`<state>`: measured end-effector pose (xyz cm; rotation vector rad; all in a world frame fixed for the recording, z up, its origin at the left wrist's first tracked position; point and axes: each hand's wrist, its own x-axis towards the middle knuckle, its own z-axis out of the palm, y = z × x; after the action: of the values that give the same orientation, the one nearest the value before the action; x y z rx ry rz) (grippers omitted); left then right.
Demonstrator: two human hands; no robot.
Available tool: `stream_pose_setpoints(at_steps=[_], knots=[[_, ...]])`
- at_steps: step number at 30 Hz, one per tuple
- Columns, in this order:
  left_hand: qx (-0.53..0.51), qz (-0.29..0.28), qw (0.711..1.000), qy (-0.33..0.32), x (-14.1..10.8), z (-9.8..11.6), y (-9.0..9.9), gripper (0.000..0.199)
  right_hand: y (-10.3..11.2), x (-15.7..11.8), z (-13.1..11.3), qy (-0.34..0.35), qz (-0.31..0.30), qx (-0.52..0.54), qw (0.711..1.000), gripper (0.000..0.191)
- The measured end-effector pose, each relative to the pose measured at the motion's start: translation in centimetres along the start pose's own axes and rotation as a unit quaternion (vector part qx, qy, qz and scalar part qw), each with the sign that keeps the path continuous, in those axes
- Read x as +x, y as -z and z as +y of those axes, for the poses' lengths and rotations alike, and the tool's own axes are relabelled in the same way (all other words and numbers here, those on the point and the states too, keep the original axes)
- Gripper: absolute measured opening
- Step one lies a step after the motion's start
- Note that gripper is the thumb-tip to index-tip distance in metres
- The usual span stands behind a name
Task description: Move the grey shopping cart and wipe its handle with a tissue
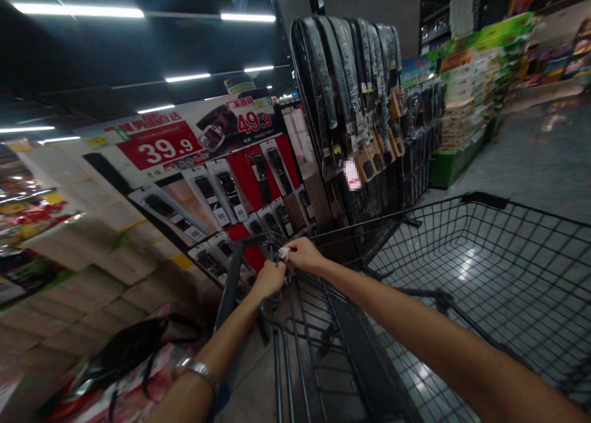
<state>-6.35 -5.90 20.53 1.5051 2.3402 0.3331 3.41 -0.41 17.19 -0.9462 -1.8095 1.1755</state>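
My left hand and my right hand meet at the far rim of a black wire shopping cart. Between them is a small crumpled white piece, like tissue, pinched in my closed right fingers. My left fingers are closed too, right beside the white piece and the cart's wires; what they grip is hidden. A metal band circles my left wrist. The shopping cart spreads below and to the right, its wire basket showing the floor through the mesh.
Just past my hands stands a display of packaged belts under a price sign. More belts hang in plastic at its right. Stacked boxes stand farther back. At lower left are cartons and a black bag.
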Motion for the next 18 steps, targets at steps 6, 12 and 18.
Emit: stream_pose_setpoints(at_steps=[6,12,18], knots=[[-0.001,0.007,1.0,-0.005,0.0,-0.2,0.0,0.029,-0.3,0.8,-0.5,0.154,-0.056,-0.249,0.955,0.025],[-0.001,0.006,1.0,-0.005,-0.5,-0.2,0.2,0.03,-0.1,-0.4,4.0,0.117,-0.045,-0.3,0.946,0.025],[0.006,-0.002,1.0,0.005,-0.7,0.0,0.2,0.035,-0.5,-3.0,9.2,0.055,-0.041,-0.277,0.959,0.025]])
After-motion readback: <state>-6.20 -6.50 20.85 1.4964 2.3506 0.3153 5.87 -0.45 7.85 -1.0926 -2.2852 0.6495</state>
